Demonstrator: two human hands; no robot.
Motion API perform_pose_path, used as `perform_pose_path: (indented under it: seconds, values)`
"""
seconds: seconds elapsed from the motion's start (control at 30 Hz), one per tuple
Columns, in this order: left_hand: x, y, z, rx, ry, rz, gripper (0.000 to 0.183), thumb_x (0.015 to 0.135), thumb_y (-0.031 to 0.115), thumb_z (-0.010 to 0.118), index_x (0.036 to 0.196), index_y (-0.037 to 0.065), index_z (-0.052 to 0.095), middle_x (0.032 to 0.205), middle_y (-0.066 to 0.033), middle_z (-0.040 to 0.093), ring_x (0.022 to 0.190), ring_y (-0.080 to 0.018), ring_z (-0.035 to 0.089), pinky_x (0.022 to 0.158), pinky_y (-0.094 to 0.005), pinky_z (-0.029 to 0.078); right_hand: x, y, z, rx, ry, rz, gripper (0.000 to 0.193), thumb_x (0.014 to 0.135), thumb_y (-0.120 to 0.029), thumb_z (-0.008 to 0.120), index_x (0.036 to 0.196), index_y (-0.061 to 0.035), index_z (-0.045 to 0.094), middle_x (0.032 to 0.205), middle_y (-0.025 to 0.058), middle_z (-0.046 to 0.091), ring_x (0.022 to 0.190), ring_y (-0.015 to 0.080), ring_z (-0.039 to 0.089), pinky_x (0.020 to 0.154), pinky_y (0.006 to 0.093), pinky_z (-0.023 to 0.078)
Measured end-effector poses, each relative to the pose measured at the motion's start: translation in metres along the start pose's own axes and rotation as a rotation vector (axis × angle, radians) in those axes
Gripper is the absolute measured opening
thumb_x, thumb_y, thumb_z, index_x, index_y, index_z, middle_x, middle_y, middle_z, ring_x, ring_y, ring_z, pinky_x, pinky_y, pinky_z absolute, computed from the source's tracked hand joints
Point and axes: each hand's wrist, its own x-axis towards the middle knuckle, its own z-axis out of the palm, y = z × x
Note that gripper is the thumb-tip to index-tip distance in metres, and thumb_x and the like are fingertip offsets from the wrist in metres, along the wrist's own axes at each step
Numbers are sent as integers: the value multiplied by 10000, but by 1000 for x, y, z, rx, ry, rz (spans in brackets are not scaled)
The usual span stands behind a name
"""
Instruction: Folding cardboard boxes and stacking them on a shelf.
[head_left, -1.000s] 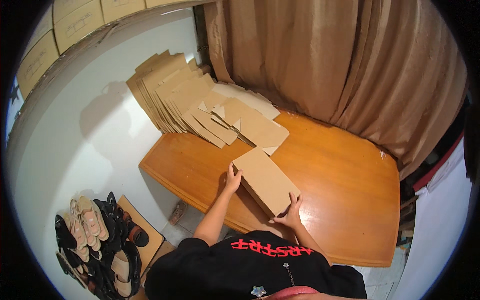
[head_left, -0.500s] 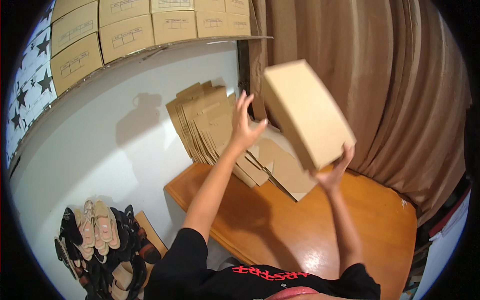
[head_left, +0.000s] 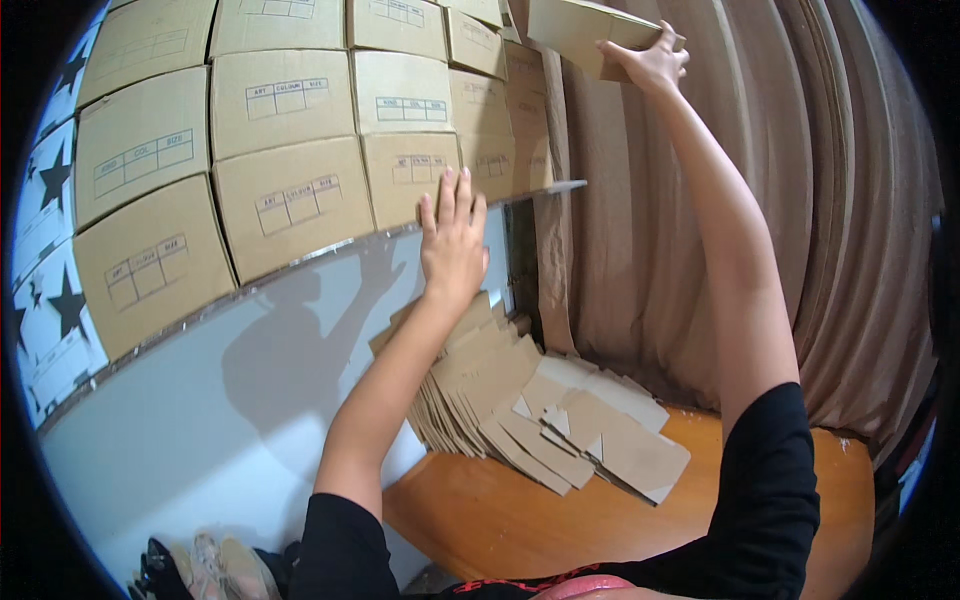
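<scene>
A plain brown cardboard box (head_left: 575,38) is raised high at the top, in front of the curtain. My right hand (head_left: 652,65) grips its near right end, with the arm stretched up. Its far end runs out near the stacked boxes. My left hand (head_left: 455,245) is raised at the shelf edge (head_left: 350,245), fingers stretched upward and holding nothing. Its fingertips overlap the front of a bottom-row stacked box (head_left: 405,175); whether they touch it I cannot tell. The stacked boxes carry printed tables on their fronts.
Flattened cardboard sheets (head_left: 470,390) lean and lie at the wall end of the wooden table (head_left: 450,505). A brown curtain (head_left: 690,250) hangs behind it. White boxes with black stars (head_left: 65,300) fill the shelf's left end. Shoes (head_left: 205,565) sit low at the left.
My right hand has lifted the box from above the table up to shelf height. My left hand has risen to the shelf edge. The view has tilted up toward the stacked boxes.
</scene>
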Motion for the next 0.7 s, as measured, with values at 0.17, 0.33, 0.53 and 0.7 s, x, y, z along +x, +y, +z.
perform_pose_path:
  seconds: [0.17,0.33,0.53,0.7]
  values:
    - [-4,-9,21,68,141,73,640,672,424,678,1248,223,483,1451,-39,238,1361,-202,137,1062,-483,3,24,-36,53,85,-86,75,1212,448,-568,777,1408,-142,171,1329,280,226,1234,447,275,954,513,376]
    - [-1,-12,35,70,252,86,586,674,396,673,1196,184,509,1421,-15,313,1337,-181,223,1048,-450,58,29,-55,83,-11,-154,171,1175,526,-636,708,1418,-115,148,1371,278,210,1259,403,269,995,493,322]
    - [0,-14,41,130,343,125,556,704,399,633,1199,182,507,1389,7,365,1306,-165,290,1000,-401,145,43,-63,97,-86,-22,131,1214,485,-491,776,1411,-68,114,1370,220,287,1136,344,474,934,430,419]
    - [0,-15,44,180,387,112,518,725,400,603,1188,186,513,1371,13,388,1289,-154,317,985,-395,165,39,-79,90,199,-158,191,1173,523,-463,764,1402,-45,110,1337,291,284,922,334,601,714,405,537]
